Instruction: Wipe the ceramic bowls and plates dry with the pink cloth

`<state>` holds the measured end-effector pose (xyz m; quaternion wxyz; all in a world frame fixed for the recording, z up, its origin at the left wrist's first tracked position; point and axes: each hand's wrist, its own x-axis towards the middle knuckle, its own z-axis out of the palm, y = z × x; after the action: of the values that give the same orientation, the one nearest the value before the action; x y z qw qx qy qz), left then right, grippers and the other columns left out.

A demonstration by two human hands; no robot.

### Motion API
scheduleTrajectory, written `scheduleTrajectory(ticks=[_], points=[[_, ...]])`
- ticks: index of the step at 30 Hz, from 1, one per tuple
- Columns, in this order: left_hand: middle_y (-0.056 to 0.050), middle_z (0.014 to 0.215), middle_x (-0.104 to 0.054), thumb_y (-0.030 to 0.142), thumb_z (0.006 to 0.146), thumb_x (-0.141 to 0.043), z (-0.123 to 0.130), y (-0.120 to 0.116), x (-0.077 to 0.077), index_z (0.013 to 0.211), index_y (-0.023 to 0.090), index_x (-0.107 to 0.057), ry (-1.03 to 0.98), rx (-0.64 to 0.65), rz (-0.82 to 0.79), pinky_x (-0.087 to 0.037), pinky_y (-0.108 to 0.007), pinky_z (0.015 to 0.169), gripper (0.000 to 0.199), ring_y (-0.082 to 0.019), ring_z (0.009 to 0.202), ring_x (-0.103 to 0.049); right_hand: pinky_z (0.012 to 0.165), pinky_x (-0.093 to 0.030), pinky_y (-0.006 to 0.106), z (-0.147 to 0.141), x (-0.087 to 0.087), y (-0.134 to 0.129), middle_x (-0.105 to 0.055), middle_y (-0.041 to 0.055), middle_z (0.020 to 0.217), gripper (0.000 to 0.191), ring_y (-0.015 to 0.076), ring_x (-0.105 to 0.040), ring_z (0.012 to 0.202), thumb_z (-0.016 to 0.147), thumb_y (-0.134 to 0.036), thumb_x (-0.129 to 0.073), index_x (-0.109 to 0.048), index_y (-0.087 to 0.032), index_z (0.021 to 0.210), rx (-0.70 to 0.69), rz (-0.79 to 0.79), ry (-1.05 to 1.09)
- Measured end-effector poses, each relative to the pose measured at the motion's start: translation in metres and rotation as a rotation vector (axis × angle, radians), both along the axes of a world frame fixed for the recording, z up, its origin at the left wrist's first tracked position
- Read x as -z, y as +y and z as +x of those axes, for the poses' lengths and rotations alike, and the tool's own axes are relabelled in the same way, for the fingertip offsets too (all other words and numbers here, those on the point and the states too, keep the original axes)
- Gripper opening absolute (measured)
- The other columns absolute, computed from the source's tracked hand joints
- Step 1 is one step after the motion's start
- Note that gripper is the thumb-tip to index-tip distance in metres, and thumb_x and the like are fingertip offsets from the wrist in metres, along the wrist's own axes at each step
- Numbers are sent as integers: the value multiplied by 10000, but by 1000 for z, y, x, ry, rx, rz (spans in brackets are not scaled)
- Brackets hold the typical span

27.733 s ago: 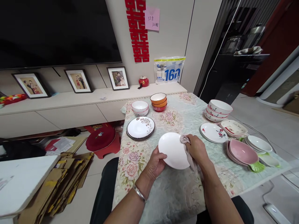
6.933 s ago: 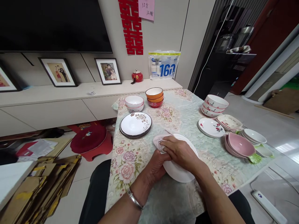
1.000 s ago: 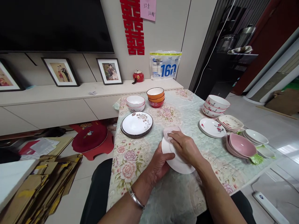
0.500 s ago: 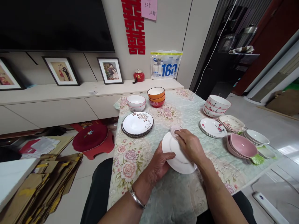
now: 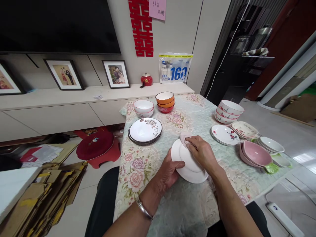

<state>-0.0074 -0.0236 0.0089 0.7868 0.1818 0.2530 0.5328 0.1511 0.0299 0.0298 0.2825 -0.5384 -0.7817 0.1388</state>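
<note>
A white plate (image 5: 191, 172), its underside with the foot ring facing me, is tilted over the near part of the table. My left hand (image 5: 170, 169) grips its left edge, thumb lying across the surface. My right hand (image 5: 201, 151) is closed on a pale pink cloth (image 5: 184, 138) and presses it against the plate's upper rim. Beyond the plate, to the left, lies a stack of dark-rimmed plates (image 5: 145, 130) with a brown flower pattern. On the right is a smaller stack of white plates (image 5: 225, 135) with red flowers.
White bowls (image 5: 143, 107) and orange and red bowls (image 5: 165, 102) stand at the table's far side. Rightward are stacked flowered bowls (image 5: 228, 112), square dishes (image 5: 245, 129), pink leaf-shaped bowls (image 5: 258, 154) and small white bowls (image 5: 271, 144). A red stool (image 5: 97, 146) stands left of the table.
Almost nothing differs. My right hand has shifted very slightly with the cloth at the plate's upper rim; my left hand keeps its hold.
</note>
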Motion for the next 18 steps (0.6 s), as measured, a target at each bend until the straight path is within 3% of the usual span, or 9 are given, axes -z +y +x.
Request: scheduleTrajectory(ticks=[5,7,13,18], points=[[-51,999,-716,-40,546,-682,0,0,-1,1425,249,-398,32,14,-14,-487,-366,818,968,-258,925,-663,974,-452,311,-16,-13,-11,-633,59,1241,284,190,-603,1119,946,-205,-511,-683,-227,1171,-368,-42,53],[-54,1003,-718,-37,546,-686,0,0,-1,1423,249,-407,31,17,-5,-488,-370,824,964,-262,929,-665,995,-435,290,-15,-15,-12,-640,50,1242,280,180,-589,1151,945,-204,-519,-688,-228,1167,-386,-57,75],[-105,1135,-709,-4,548,-727,-1,3,2,1408,209,-455,34,-61,-20,-465,-424,933,928,-309,1057,-634,891,-446,327,11,-9,-1,-681,109,1134,296,232,-639,1024,946,-242,-499,-696,-180,1157,66,-101,-157],[-108,1179,-700,35,592,-750,0,2,6,1435,221,-425,4,-93,3,-458,-432,962,923,-301,1093,-624,787,-424,303,21,-13,0,-706,104,1037,296,233,-648,952,947,-291,-490,-712,-203,1122,202,-160,-321]])
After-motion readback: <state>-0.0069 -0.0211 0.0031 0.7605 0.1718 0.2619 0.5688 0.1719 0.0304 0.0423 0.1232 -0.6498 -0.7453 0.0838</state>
